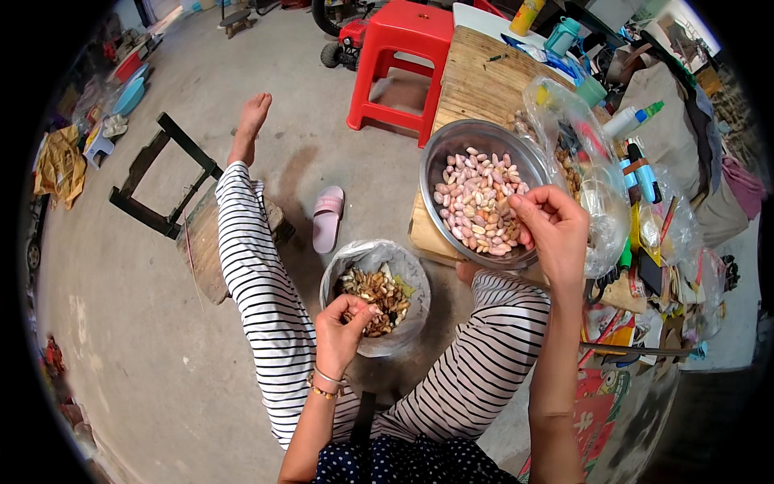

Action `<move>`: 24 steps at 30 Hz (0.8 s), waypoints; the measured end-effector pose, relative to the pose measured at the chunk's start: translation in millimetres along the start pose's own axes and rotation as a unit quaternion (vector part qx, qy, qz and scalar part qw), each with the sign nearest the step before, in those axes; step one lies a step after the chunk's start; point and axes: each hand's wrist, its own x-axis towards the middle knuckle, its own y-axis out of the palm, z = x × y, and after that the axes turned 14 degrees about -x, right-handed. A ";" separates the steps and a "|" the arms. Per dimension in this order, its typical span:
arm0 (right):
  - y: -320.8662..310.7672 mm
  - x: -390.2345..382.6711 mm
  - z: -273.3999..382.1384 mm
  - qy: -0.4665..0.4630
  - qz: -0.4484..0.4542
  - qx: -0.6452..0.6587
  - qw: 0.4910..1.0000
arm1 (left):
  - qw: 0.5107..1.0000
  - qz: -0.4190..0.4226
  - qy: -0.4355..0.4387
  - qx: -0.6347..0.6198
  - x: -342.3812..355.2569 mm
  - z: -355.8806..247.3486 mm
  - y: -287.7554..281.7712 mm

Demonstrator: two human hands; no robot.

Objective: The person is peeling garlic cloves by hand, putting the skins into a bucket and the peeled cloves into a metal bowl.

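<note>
Many shelled peanuts are lying loose in a metal bowl, which is resting on the near end of the wooden table. The right hand is hovering over the bowl's right side, its fingers curling inward; whether the thumb is pinching anything against them, I cannot tell. To the left and nearer, the left hand is hanging over a plastic-lined bin of broken shells, thumb and forefinger pressing together, any piece between them too small to make out. The kernels are looking light, firm and smooth, probably slipping under hard squeezing, their thin skins flaking easily; a gentle fingertip pinch around the middle is seeming safest. The shells are appearing dry, stiff and brittle.
</note>
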 end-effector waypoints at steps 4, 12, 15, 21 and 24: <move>-4.3 -0.9 3.5 -0.004 -0.022 -0.008 1.000 | 1.000 0.008 -0.020 -0.004 -0.2 -3.1 2.5; 26.7 -74.9 18.1 -0.049 0.199 0.054 0.977 | 0.981 -0.006 -0.138 -0.134 0.1 0.1 -2.9; 71.9 -86.8 -9.6 -0.152 0.273 -0.052 0.949 | 0.966 0.011 -0.160 -0.205 1.1 1.6 -3.4; 132.9 -96.8 -55.7 -0.215 0.224 -0.062 0.949 | 0.951 0.016 -0.203 -0.233 2.0 0.1 -4.1; 136.9 -95.7 -61.0 -0.152 0.262 -0.017 0.953 | 0.933 0.032 -0.238 -0.268 2.6 2.8 -9.8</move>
